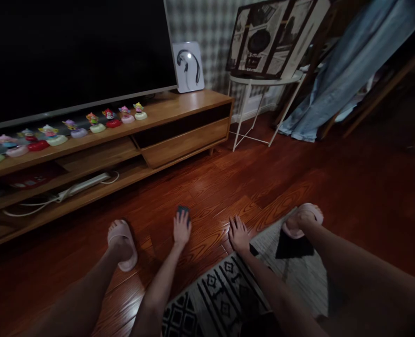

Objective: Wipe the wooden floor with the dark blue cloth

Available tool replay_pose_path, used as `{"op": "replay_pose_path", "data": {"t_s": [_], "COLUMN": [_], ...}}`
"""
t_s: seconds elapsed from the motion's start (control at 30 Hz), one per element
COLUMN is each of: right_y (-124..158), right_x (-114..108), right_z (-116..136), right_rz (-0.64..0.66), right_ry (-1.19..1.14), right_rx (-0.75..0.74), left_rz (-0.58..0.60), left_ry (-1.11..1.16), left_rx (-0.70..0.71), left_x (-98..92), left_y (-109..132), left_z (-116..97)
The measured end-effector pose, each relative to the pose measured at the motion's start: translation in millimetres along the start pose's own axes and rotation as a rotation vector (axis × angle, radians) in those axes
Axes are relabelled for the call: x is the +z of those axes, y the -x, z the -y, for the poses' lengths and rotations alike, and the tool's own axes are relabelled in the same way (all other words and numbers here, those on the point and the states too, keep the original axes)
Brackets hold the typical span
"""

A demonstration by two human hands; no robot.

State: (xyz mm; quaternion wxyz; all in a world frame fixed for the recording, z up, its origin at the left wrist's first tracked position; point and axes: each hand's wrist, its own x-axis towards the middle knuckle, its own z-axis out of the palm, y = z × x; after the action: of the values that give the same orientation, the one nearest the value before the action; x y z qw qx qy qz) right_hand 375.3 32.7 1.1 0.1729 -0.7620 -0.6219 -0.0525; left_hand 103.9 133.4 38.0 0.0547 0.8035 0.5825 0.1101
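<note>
On the wooden floor ahead lies a small, flat, dark rectangular object (183, 208); its exact kind is too dim to tell. My left hand (181, 229) rests over its near part with the fingers stretched out, covering much of it. To the right, my right hand (240, 236) lies palm down on the floorboards at the edge of the patterned rug (207, 281), fingers extended and nothing in them. A gap of bare floor separates the two hands.
A wooden TV cabinet (186, 145) stands ahead, with several small figurines (95, 122) along its top. A power strip (84, 184) sits on its lower shelf. A white side table (253, 82) holds a large printed box (263, 42). My slippered feet flank my hands.
</note>
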Motion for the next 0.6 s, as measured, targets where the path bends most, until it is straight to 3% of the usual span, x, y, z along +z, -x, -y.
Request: {"op": "replay_pose_path", "data": {"t_s": [0.1,0.2,0.3,0.4,0.53,0.6], "right_y": [-0.1,0.0,0.0,0.2,0.8,1.1], "right_x": [-1.0,-1.5,-2.3,-3.6,-3.8,-2.8], "right_z": [0.3,0.0,0.6,1.8,1.4,0.1], "right_rz": [0.019,0.041,0.054,0.055,0.042,0.032], "right_ry": [-0.004,-0.001,0.005,0.005,0.004,0.006], "right_rx": [0.011,0.009,0.012,0.019,0.007,-0.004], "left_rz": [-0.037,-0.043,-0.05,-0.041,0.017,0.066], "left_ry": [-0.056,-0.08,-0.083,-0.053,0.1,0.13], "left_rx": [-0.155,-0.227,-0.262,-0.208,0.121,0.251], "left_x": [-14.5,-12.2,1.5,21.4,43.8,44.4], "left_y": [-5.1,5.1,20.5,40.4,61.2,57.9], "left_z": [39.1,37.9,7.8,-43.6,-112.8,-123.1]}}
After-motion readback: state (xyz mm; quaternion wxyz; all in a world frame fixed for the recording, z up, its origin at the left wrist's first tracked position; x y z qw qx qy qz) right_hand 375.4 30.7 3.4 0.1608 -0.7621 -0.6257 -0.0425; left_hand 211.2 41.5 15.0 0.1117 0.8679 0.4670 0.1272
